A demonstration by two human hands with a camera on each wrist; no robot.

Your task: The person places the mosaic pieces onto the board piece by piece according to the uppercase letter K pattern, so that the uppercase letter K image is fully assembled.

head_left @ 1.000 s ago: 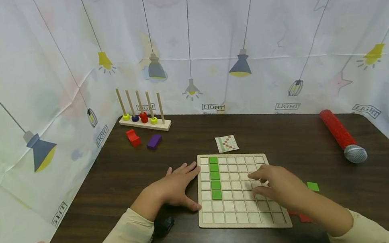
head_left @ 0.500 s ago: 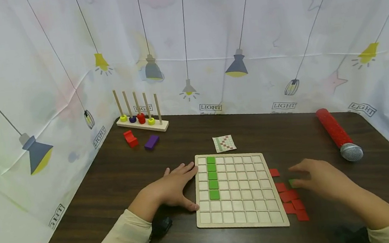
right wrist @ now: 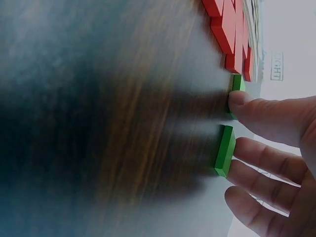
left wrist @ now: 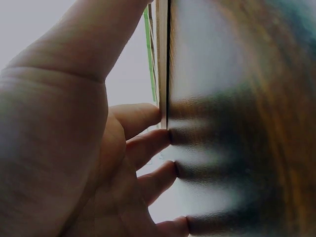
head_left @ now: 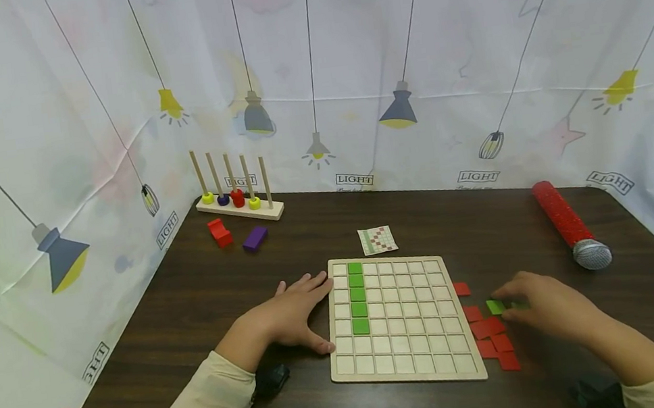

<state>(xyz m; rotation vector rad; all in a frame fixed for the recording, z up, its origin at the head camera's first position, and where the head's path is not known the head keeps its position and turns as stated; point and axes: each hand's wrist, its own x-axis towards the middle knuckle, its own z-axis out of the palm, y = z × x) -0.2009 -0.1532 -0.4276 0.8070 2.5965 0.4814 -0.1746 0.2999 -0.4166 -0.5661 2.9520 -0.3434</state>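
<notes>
A wooden grid board (head_left: 407, 357) lies on the dark table and carries a column of green tiles (head_left: 358, 299) near its left side. My left hand (head_left: 306, 308) rests flat on the table, fingers straight, against the board's left edge (left wrist: 162, 59). My right hand (head_left: 529, 305) is to the right of the board, its fingertips (right wrist: 242, 101) touching loose green tiles on the table. One green tile (right wrist: 237, 83) is under the upper fingertip, and a second green tile (right wrist: 225, 150) touches the finger below. Several red tiles (head_left: 490, 335) lie between that hand and the board.
A pattern card (head_left: 378, 240) lies just behind the board. A peg stand with coloured rings (head_left: 239, 201), a red block (head_left: 221, 232) and a purple block (head_left: 255, 238) are at the back left. A red microphone (head_left: 570, 225) lies at the right. Printed curtains wall the table.
My right hand left the board, moved right past the red tiles and settled its fingertips on the green tiles. The left hand has not moved.
</notes>
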